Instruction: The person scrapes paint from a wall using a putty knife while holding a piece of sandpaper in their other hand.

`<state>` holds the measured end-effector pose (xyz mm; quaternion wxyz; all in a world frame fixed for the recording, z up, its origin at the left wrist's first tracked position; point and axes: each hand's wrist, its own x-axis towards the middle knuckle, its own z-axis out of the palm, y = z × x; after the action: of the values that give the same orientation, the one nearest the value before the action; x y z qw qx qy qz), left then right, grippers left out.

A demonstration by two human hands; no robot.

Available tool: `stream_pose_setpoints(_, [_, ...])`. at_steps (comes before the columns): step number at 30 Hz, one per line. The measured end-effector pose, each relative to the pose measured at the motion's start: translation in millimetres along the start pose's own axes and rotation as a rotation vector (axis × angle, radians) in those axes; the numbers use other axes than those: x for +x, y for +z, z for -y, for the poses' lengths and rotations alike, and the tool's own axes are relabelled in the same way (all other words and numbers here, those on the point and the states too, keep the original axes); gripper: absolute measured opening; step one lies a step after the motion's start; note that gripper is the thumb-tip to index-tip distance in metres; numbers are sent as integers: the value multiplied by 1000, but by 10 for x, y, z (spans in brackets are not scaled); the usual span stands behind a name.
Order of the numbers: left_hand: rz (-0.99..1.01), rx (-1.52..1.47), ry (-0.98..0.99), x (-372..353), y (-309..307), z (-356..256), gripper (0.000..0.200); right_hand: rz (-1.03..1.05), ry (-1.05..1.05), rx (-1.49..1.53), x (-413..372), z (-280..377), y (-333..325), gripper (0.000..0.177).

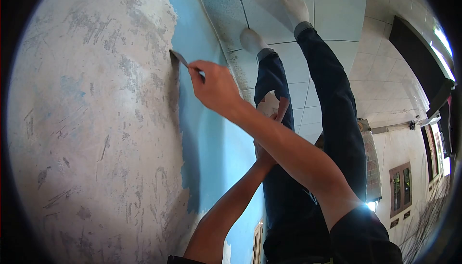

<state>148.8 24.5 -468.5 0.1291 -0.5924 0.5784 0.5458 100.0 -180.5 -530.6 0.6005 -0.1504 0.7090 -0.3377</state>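
The right hand [214,83] pinches the handle of a scraper [180,58], its blade at the ragged border between the wall's pale, scuffed surface [96,119] and a strip of blue paint [197,33]. The left hand [265,155] is in front of the trousered legs [332,86], closed around a pale object [269,104] too hidden to identify; the right forearm [288,141] crosses over and blocks part of that hand. Both feet [294,11] stand on the tiled floor [337,13], the left one nearer its wall-side edge, where grey specks [236,66] lie. The legs hide much of the tiling; well beyond them is a brown-framed window [401,187].
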Motion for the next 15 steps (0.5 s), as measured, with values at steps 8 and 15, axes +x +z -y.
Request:
stream_pose_setpoints(8, [64, -24, 15, 64, -131, -94, 42, 94, 1, 3, -135, 88, -141, 18])
stream_pose_setpoints(15, [-10, 37, 50, 134, -114, -94, 36, 41, -34, -8, -299, 120, -76, 18])
